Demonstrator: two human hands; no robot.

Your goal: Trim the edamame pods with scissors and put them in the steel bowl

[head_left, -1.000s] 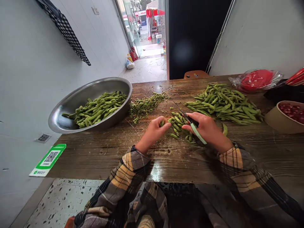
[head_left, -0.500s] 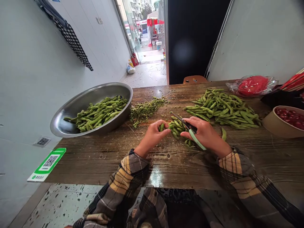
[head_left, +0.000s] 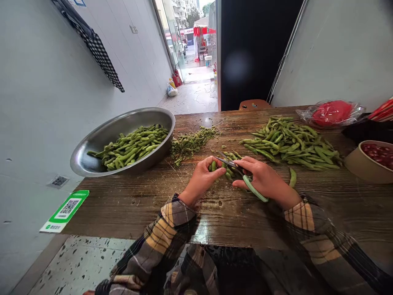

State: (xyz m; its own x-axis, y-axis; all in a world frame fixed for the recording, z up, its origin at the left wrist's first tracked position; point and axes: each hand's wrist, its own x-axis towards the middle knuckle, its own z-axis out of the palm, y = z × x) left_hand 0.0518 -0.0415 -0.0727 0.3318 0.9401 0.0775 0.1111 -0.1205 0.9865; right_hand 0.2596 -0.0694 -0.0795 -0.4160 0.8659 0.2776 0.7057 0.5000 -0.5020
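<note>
Along the bottom of the frame my plaid sleeves (head_left: 167,231) reach forward over the table (head_left: 144,209), forearms slanting inward so that my hands nearly meet just right of centre. My right hand (head_left: 265,178) is wrapped round the scissors (head_left: 255,189) — one pale-green loop showing below, blades parted and pointing left. My left hand (head_left: 202,177) pinches at least one green pod (head_left: 213,165) between thumb and curled fingers; the blade tips lie so near that I cannot tell whether they touch it. I judge the pod light, firm yet slightly pliant, perhaps slippery if damp, so a pinch at its middle — fingertips clear of the blades — should hold it. Between my hands lies a small heap of pods (head_left: 230,175). Farther off, a bigger pile (head_left: 296,143) spreads at right, trimmings (head_left: 192,143) lie near centre, and a steel bowl (head_left: 78,159) at left holds more pods.
</note>
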